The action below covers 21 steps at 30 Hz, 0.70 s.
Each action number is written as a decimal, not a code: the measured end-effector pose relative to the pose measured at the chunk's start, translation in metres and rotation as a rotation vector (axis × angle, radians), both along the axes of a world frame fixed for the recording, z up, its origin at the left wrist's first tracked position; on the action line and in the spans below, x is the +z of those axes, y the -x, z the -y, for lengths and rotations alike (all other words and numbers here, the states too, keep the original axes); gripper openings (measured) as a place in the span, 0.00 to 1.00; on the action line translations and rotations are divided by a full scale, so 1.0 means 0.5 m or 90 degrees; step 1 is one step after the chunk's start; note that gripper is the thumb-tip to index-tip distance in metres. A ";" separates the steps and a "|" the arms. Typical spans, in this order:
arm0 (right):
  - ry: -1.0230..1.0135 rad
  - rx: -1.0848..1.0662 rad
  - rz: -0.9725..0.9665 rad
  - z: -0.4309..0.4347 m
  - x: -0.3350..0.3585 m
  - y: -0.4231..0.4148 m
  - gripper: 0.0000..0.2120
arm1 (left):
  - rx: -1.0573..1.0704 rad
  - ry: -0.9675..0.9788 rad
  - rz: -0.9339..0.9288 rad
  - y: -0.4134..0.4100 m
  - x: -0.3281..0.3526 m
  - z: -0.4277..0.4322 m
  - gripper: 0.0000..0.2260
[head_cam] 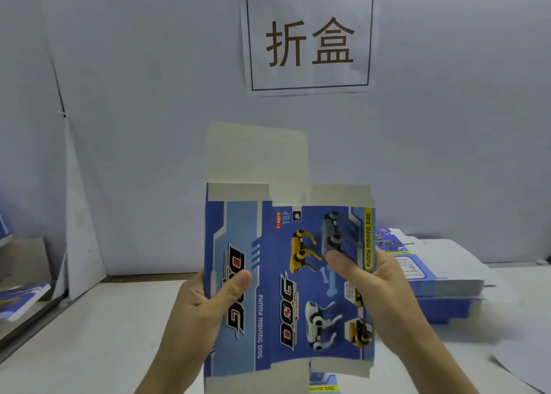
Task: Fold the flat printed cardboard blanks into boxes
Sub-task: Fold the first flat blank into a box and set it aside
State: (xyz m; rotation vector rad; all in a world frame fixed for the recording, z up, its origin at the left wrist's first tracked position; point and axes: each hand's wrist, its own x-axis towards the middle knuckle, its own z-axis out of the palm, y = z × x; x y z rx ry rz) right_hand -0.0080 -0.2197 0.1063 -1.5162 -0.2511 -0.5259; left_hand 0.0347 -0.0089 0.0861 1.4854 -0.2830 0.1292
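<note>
I hold one flat blue cardboard blank upright in front of me, printed with robot dogs and the word "DOG". Its plain whitish flaps stick up at the top. My left hand grips the blank's left edge, thumb on the printed face. My right hand grips the right edge, thumb pressed near the grey dog picture. The fingers of both hands are hidden behind the card. A stack of more flat blanks lies on the table to the right, behind my right hand.
A white table spreads below. Another printed piece shows under the held blank. More blue blanks lie at the far left. A white paper sign with two characters hangs on the grey wall ahead.
</note>
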 end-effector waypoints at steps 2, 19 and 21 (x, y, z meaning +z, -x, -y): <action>0.013 -0.001 -0.004 0.003 -0.001 0.000 0.09 | 0.001 0.009 -0.011 0.000 -0.004 0.002 0.20; -0.007 -0.043 0.035 -0.001 -0.005 0.000 0.09 | 0.029 -0.011 0.071 0.012 0.004 0.019 0.19; 0.008 -0.036 0.056 -0.009 -0.004 0.001 0.10 | 0.039 -0.048 0.156 0.019 0.015 0.015 0.25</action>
